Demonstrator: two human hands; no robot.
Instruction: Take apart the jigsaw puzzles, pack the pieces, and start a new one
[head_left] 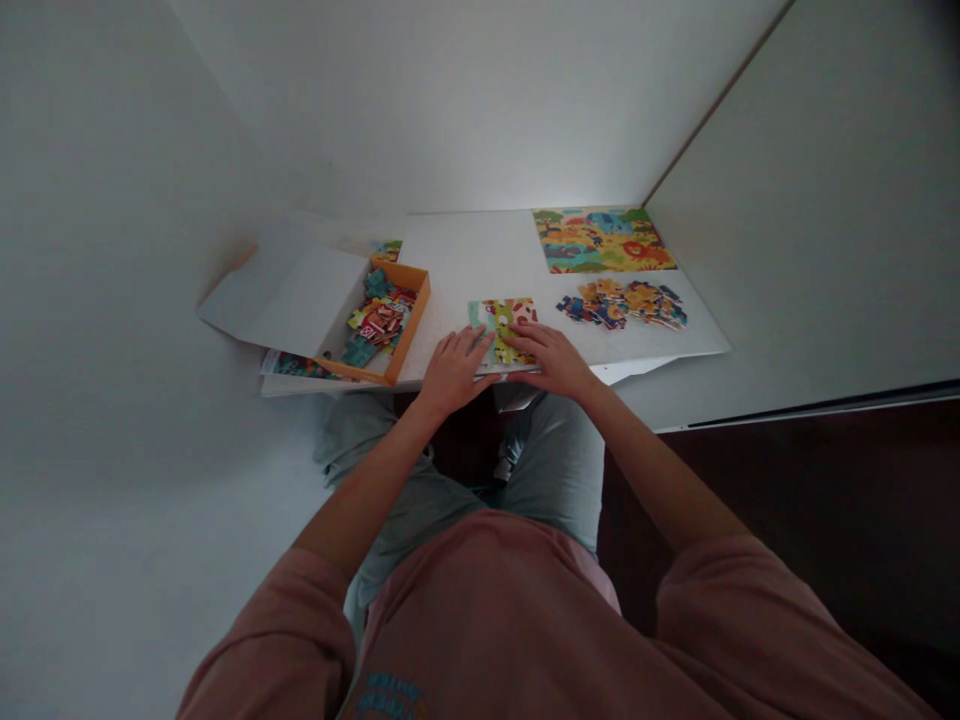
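Both open: left hand (452,372) & right hand (544,360) lying flat, pressing jigsaw pcs (504,330) near tabletop (465,250) edge; hasty shove risking pcs separating or dropping off.

A joined patch of green, yellow and red jigsaw pieces (504,322) lies flat on the white board (465,255).

Pink T-shirt (517,630), grey-green trousers (559,470)

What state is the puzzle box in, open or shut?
Open: the white lid lies back, and jigsaw pieces show inside the orange tray.
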